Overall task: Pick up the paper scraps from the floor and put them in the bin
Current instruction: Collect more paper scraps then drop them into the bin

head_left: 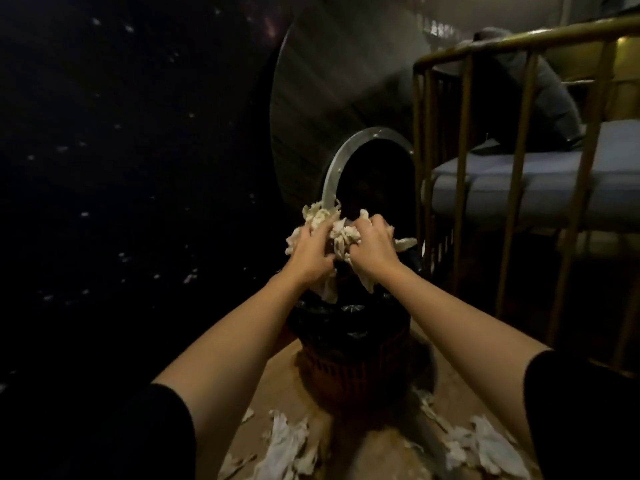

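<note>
both hands are out in front, side by side, over the bin (349, 337). the left hand (311, 252) and the right hand (372, 249) are each curled tight around a share of one crumpled wad of paper scraps (341, 237), so the fingers (346, 221) are neither wide nor narrow but closed on the paper, with loose ends spilling above the knuckles and tails hanging below the wrists. the wad runs roughly side to side between the two hands, and its hanging tails point straight down toward the bin's mouth.

the bin stands directly beneath the fingers, a dark basket with a black liner (325, 311) bunched at its rim, its open top just under the dangling paper. that is the relation the next move turns on, i judge: the load is already above the opening, so letting go (or pushing down a little first) should drop it in rather than beside it. neither hand looks clearly nearer; both sit about level over the rim.

more loose scraps lie on the floor (374, 448) nearer the person than the fingers, one heap (287, 441) below and left of the left arm and another heap (485, 441) below and right. so the task is only partly done. a railed bed (519, 174) stands off to the right of the fingers, well clear.
</note>
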{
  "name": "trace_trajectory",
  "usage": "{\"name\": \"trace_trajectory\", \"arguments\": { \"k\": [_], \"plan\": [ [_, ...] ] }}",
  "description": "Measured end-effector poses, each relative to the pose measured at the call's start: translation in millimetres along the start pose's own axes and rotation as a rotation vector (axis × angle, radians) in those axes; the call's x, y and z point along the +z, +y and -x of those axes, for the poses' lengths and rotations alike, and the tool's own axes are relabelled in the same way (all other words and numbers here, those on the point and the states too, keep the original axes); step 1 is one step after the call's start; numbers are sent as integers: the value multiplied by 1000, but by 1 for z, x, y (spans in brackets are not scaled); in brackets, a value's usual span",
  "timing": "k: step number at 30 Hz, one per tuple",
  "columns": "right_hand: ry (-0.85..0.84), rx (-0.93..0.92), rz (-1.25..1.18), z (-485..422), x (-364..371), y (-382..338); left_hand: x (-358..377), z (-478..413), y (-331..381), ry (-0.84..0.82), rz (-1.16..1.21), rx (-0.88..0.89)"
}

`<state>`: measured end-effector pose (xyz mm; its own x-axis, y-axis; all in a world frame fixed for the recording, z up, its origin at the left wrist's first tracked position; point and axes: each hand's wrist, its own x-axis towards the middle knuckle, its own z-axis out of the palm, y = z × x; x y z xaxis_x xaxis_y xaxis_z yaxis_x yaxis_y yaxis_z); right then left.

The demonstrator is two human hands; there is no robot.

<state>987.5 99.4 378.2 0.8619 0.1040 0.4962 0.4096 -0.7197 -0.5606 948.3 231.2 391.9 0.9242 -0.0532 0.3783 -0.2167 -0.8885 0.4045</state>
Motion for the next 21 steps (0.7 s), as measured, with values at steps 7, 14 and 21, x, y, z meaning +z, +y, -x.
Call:
{"name": "trace_trajectory", "arguments": {
  "k": [7,14,21],
  "plan": [
    [-317,142,139,26,39,41,35,29,-18,-223,-117,-54],
    [218,-103,-58,73,34,21,40,96,-28,273,-59,134],
    [147,160,-319,262,45,66,95,231,-41,-33,27,8]
  ]
}}
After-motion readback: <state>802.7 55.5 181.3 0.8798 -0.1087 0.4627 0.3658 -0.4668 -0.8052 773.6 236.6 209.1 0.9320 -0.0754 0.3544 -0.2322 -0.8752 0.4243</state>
